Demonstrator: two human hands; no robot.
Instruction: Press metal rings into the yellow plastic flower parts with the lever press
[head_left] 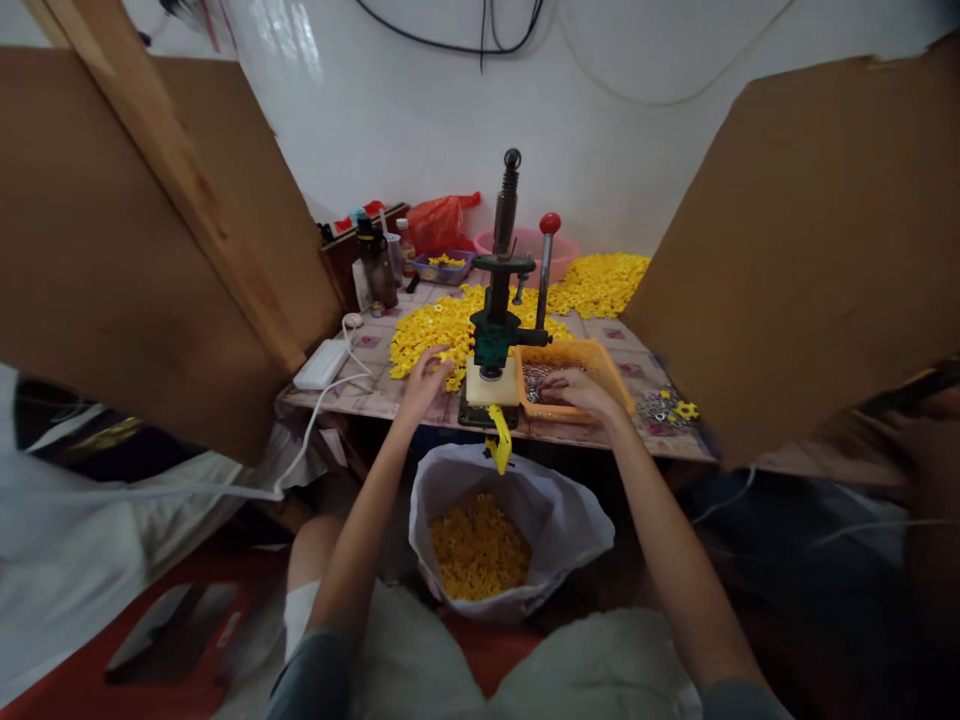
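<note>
My left hand point(426, 380) is at the front edge of a heap of small yellow star-shaped plastic pieces point(424, 330); its curled fingers appear closed on one yellow piece point(445, 356). A green hand press point(492, 335) with a red-knobbed lever point(546, 270) stands between my hands, over a pale block point(480, 385). To its right, my right hand point(574, 388) reaches into an orange basket point(616, 385) of small metal parts point(534, 378). Its fingers are bent together among the parts, and what they pinch is too small to see.
Below the table edge, an open white sack point(577, 530) holds many yellow pieces point(480, 545). A yellow strip point(501, 440) sticks out from the press base. Cardboard panels point(817, 250) flank both sides. A white power strip point(322, 364) and bottles point(379, 265) are at left.
</note>
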